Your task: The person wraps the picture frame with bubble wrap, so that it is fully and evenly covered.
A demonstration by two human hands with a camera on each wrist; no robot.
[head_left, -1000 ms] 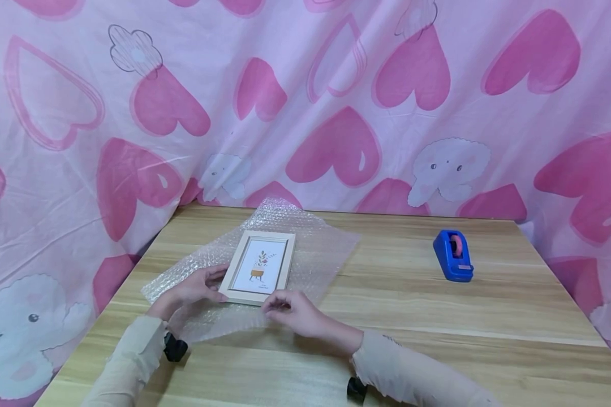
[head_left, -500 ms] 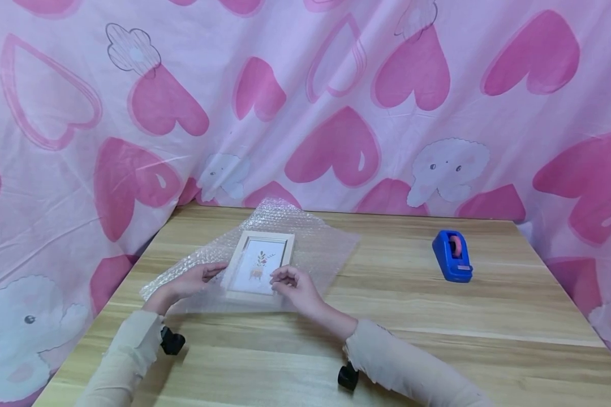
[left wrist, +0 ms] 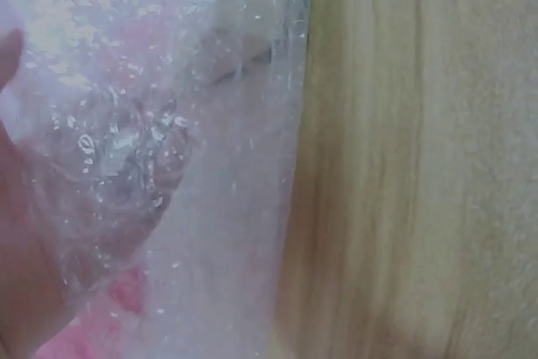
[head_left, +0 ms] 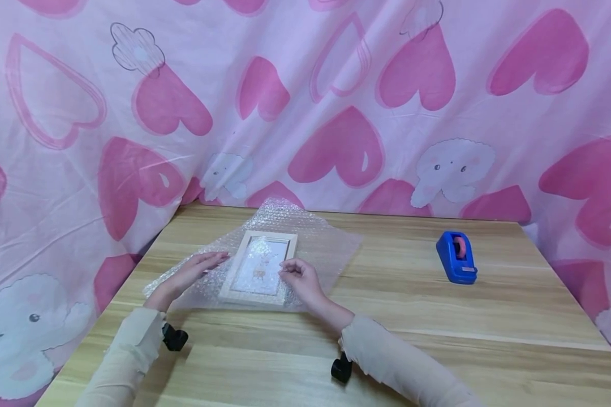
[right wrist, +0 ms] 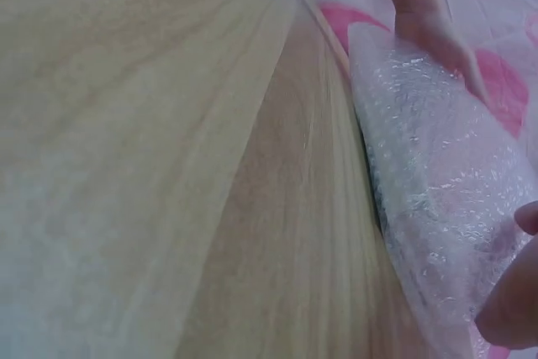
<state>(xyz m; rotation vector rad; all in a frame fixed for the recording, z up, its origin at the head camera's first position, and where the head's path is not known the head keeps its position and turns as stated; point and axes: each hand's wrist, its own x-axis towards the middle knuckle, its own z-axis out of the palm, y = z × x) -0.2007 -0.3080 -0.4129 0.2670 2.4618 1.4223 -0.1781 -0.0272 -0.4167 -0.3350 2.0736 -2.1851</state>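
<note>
A light wooden picture frame (head_left: 270,234) with a plant print lies on a sheet of bubble wrap (head_left: 331,249), at the table's left. One flap of the wrap is folded up over the frame, blurring the print. My right hand (head_left: 305,282) pinches this flap above the frame's right side. At the frame's left, my left hand (head_left: 190,272) rests on the wrap with fingers extended. In the left wrist view, clear bubble wrap (left wrist: 227,174) covers part of that hand. The right wrist view has the folded wrap (right wrist: 437,157) running beside the right fingertips.
A blue tape dispenser (head_left: 456,263) with a pink roll stands at the right of the wooden table (head_left: 387,316). Behind the table hangs a pink curtain (head_left: 331,85) with hearts. Black wrist devices hang under both sleeves.
My right hand has moved up from the frame's bottom edge, bringing the near bubble wrap flap over the frame. My left hand has shifted slightly away from the frame's lower left corner.
</note>
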